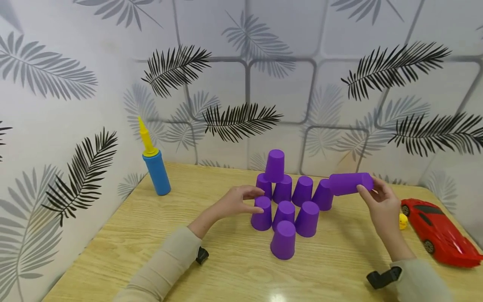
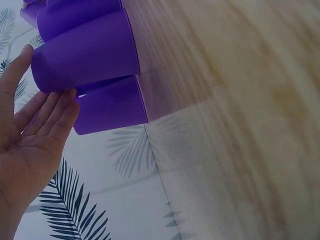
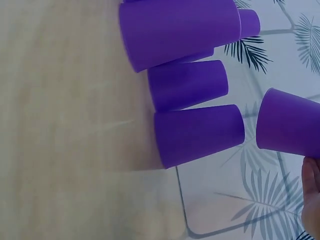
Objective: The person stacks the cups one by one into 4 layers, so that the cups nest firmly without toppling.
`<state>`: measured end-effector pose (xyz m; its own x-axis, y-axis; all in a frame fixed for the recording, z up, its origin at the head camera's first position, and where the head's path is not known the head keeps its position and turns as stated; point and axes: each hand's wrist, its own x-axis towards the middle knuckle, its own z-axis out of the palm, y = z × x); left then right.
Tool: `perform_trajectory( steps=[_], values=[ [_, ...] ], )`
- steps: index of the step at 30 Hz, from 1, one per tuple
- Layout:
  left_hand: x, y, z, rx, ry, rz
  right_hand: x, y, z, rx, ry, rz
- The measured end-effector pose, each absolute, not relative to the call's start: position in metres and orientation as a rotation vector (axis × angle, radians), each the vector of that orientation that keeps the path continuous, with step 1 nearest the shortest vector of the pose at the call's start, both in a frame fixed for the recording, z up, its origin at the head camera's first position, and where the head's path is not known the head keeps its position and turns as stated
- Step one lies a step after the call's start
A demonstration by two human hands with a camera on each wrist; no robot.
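Observation:
My right hand holds a purple cup on its side, above the table and near the right end of the back row. In the right wrist view, the wide mouth of this cup points left. My left hand reaches around the upper part of an upright purple cup, its fingers loosely extended behind and its thumb in front. The left wrist view has its fingertips right at the cup's side. Other purple cups stand upside down in rows, and one cup sits on top of the back row.
A single purple cup stands frontmost on the wooden table. At the back left is a blue and yellow hand pump. On the right lie a red toy car and a small yellow toy. A patterned wall bounds the back.

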<state>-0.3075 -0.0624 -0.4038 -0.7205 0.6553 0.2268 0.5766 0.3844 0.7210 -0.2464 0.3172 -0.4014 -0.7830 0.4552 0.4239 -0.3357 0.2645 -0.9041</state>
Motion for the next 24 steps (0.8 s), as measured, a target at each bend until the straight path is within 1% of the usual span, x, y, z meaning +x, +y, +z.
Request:
perform_trajectory(
  steps=[5, 9, 14, 24],
  values=[
    [-0.307, -0.059, -0.405, 1.165, 2.561, 1.233, -0.268, 0.308, -0.391, -0.042, -1.998, 1.487],
    [-0.307, -0.057, -0.405, 1.171, 2.571, 1.218, -0.279, 0.304, -0.385, 0.075, -2.127, 1.359],
    [-0.307, -0.055, -0.405, 1.179, 2.567, 1.206, -0.287, 0.3, -0.379, 0.212, -2.231, 1.21],
    [-0.308, -0.057, -0.405, 1.144, 2.567, 1.223, -0.303, 0.292, -0.36, 0.315, -2.419, 1.098]
  ],
)
